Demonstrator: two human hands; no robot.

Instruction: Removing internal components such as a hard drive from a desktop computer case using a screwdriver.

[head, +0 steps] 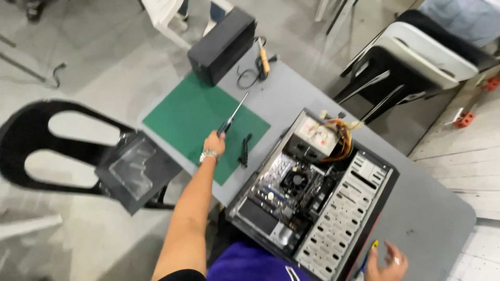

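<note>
I see a silver watch (209,155) on my left wrist, a black sleeve (182,275), a purple shirt (250,265), and a ring (397,262) on my right hand (386,265).

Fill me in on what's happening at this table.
A person works over an open desktop computer case lying on its side on a grey table. The left hand grips a long screwdriver over a green cutting mat. The right hand rests at the case's near corner beside a yellow-tipped tool; whether it grips anything is unclear.
</note>
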